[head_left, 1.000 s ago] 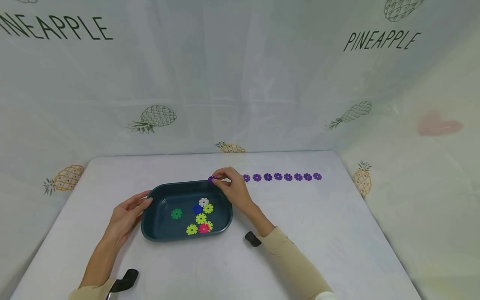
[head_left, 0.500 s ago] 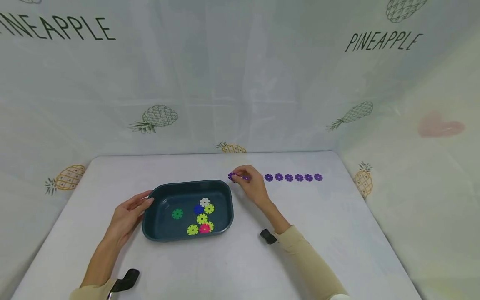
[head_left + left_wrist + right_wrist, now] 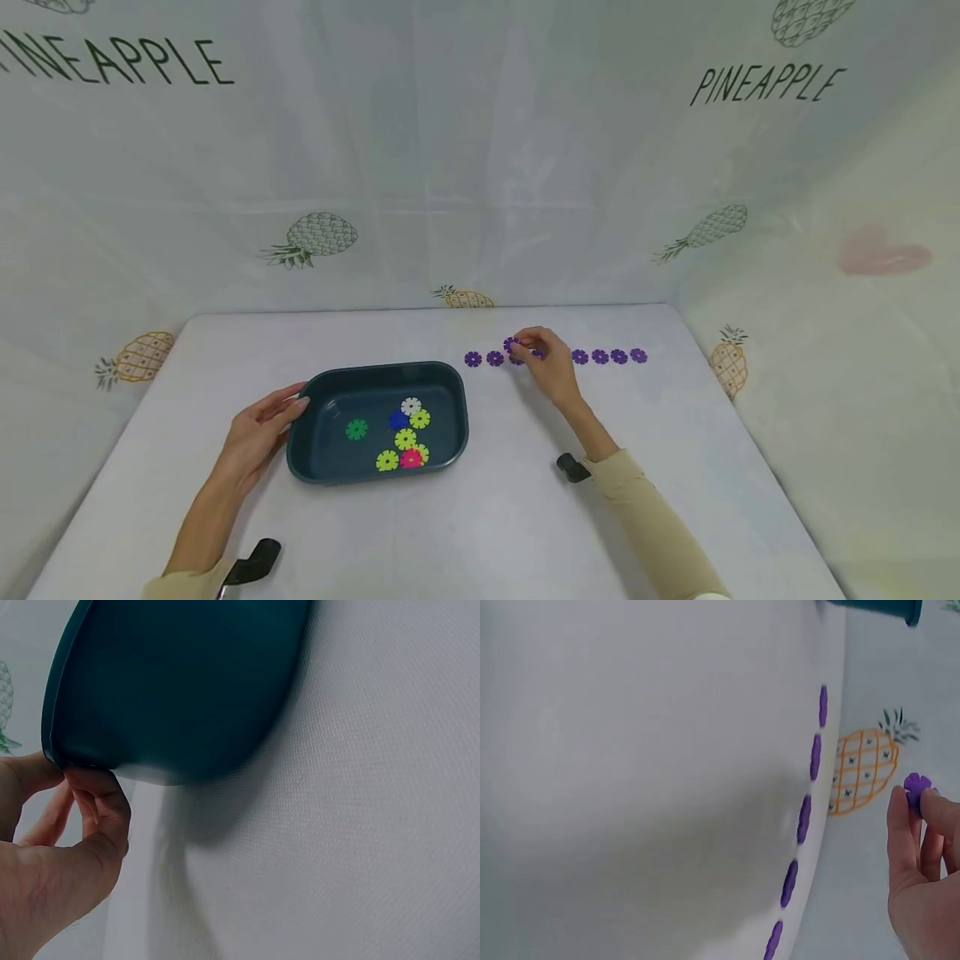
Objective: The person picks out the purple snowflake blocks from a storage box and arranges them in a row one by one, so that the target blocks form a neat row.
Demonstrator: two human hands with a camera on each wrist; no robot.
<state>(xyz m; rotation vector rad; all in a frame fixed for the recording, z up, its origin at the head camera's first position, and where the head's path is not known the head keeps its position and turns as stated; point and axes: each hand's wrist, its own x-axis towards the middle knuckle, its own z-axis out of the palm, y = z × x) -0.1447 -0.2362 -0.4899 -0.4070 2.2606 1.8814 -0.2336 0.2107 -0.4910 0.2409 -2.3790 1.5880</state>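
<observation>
My right hand (image 3: 549, 364) pinches a purple flower-shaped disc (image 3: 916, 789) between thumb and fingers. It is held above a row of matching purple discs (image 3: 495, 358) along the back of the table, and the hand covers part of that row. At the left end of a dark teal tray (image 3: 322, 473), my left hand (image 3: 258, 435) grips the rim, thumb on top and fingers outside. Inside the tray lie a green disc (image 3: 356, 429), a white disc (image 3: 411, 406), a blue disc (image 3: 398, 420), a pink disc (image 3: 412, 458) and several yellow-green discs (image 3: 387, 461).
The white table (image 3: 480, 533) reaches back to a hanging cloth (image 3: 480, 167) printed with pineapples. Black wrist mounts sit at the left wrist (image 3: 255, 562) and the right wrist (image 3: 573, 468).
My right hand has carried the pinched purple disc rightward from the tray's back edge along the row. The row's left-end discs now show. My left hand stays on the tray rim.
</observation>
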